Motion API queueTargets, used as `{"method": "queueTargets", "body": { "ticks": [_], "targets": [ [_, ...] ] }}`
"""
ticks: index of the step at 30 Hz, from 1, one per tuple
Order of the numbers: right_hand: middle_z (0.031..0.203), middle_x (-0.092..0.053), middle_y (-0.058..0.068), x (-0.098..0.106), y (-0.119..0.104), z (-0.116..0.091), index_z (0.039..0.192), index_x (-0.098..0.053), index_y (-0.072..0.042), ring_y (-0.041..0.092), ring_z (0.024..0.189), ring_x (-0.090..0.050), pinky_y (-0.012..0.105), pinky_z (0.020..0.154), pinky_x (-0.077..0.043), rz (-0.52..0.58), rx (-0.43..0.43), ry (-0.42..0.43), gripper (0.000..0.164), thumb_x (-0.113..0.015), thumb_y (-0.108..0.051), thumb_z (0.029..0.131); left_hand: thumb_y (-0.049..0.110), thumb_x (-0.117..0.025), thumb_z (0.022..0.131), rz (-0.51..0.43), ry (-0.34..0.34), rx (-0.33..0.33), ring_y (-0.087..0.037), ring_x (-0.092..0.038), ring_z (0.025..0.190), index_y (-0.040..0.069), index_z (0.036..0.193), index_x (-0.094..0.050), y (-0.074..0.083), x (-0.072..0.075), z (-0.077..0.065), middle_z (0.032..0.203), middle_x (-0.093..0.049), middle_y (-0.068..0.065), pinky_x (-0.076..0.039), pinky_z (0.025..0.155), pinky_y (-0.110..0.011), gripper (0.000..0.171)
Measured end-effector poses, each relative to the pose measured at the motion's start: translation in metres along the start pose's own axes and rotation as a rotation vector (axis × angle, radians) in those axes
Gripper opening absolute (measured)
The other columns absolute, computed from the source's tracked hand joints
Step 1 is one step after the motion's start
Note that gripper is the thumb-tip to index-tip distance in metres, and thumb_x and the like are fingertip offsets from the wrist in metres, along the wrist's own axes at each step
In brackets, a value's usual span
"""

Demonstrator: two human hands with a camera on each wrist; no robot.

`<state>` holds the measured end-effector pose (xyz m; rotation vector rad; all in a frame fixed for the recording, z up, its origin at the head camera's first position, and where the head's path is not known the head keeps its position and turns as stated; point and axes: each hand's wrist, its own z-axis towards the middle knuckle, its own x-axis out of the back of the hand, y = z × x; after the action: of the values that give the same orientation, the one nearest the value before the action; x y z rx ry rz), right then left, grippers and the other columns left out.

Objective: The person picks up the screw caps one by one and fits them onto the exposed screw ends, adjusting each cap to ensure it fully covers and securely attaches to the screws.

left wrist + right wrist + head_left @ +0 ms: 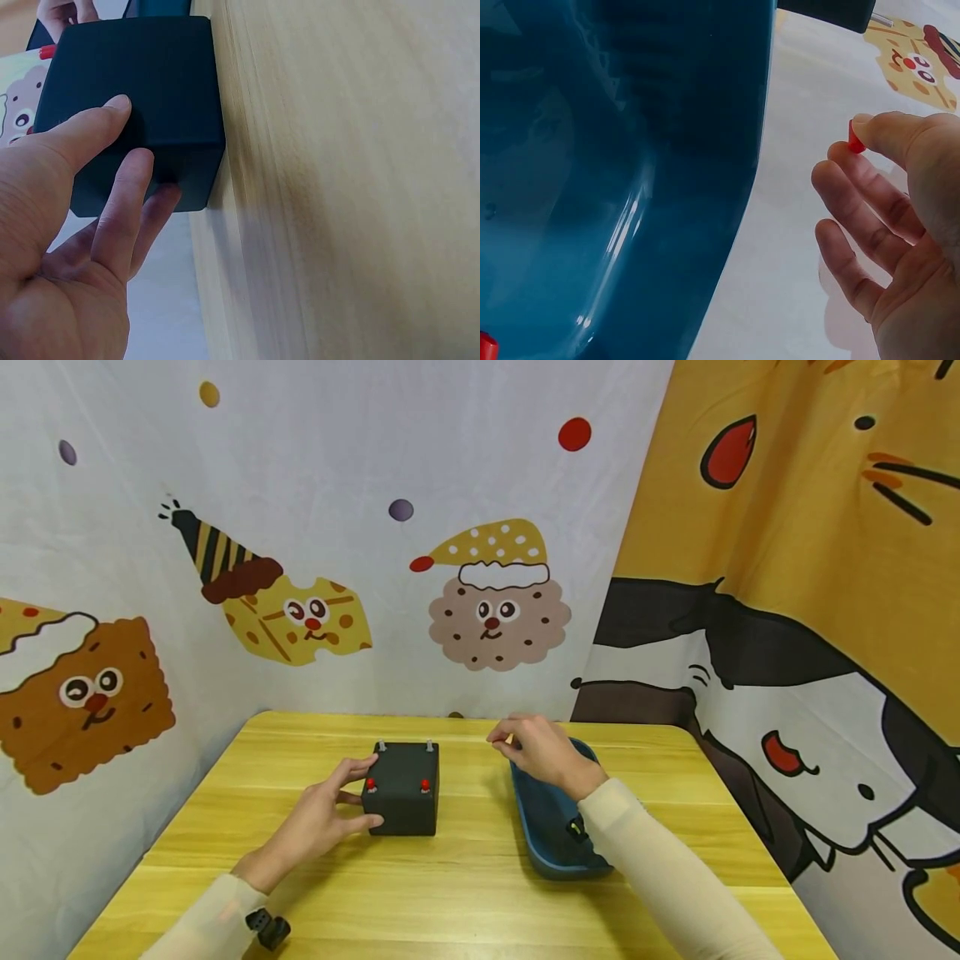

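Observation:
A black box (405, 810) stands on the table with metal posts at its top corners. Small red caps (425, 786) cover the two near posts, while the far posts (430, 746) show bare metal. My left hand (322, 810) holds the box by its near left corner, thumb on the front face and fingers along the left side. Above the far left rim of a blue tray (527, 831), my right hand (543, 752) pinches a small red cap (855, 139) between thumb and index finger. Its other fingers are loosely bent.
Another red piece (487, 347) lies inside the tray, seen at the lower corner of the right wrist view. The wooden table (315, 910) ends at a white printed curtain (405, 685), with a yellow one (697, 535) to the right.

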<state>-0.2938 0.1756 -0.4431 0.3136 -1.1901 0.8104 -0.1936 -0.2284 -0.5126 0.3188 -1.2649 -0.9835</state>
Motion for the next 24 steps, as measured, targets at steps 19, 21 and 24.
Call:
{"method": "queueTargets", "body": {
  "ticks": [19, 21, 24],
  "targets": [
    [0.113, -0.083, 0.000, 0.002, -0.012, 0.006, 0.123, -0.089, -0.018, 0.014, 0.093, -0.081, 0.024, 0.075, -0.068, -0.020, 0.069, 0.039, 0.013, -0.082, -0.015, 0.112, 0.015, -0.102, 0.092, 0.000, 0.002, 0.001, -0.048, -0.078, 0.132, 0.017, 0.173, -0.050, 0.002, 0.001, 0.000, 0.163, -0.067, -0.026, -0.074, 0.097, -0.050, 0.097],
    [0.113, -0.084, 0.001, 0.002, -0.015, 0.007, 0.123, -0.089, -0.017, 0.014, 0.092, -0.081, 0.025, 0.076, -0.068, -0.019, 0.076, 0.046, 0.013, -0.083, -0.015, 0.111, 0.015, -0.102, 0.092, 0.002, 0.001, 0.003, -0.048, -0.078, 0.132, 0.017, 0.173, -0.050, 0.002, 0.001, 0.000, 0.163, -0.067, -0.027, -0.074, 0.097, -0.050, 0.097],
    [0.114, -0.084, 0.003, 0.002, -0.018, 0.008, 0.122, -0.088, -0.015, 0.015, 0.091, -0.081, 0.027, 0.077, -0.069, -0.005, 0.079, 0.052, 0.013, -0.084, -0.014, 0.110, 0.015, -0.102, 0.092, 0.008, 0.002, 0.002, -0.048, -0.078, 0.133, 0.017, 0.173, -0.050, 0.003, 0.001, 0.000, 0.163, -0.068, -0.027, -0.074, 0.097, -0.051, 0.097]
  ]
}}
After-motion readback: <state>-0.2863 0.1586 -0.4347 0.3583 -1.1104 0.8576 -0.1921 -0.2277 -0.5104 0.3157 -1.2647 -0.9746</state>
